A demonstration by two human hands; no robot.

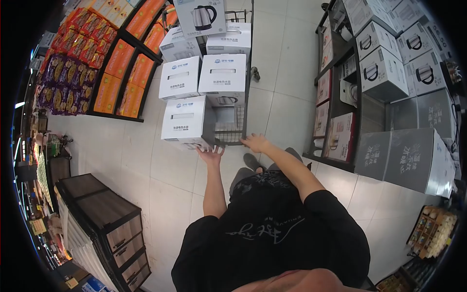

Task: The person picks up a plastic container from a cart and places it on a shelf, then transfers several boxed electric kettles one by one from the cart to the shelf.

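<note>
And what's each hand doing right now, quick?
Left hand: open, fingers spread against the nearest white box.
Right hand: on the corner of the cart; can't tell if it's gripping.

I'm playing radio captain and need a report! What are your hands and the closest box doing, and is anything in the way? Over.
Left hand at nearest white box. Right hand at corner of cart. More white boxes just beyond.

Left hand (210, 155) spread, palm up; right hand (255, 143) palm down, fingers bent.
</note>
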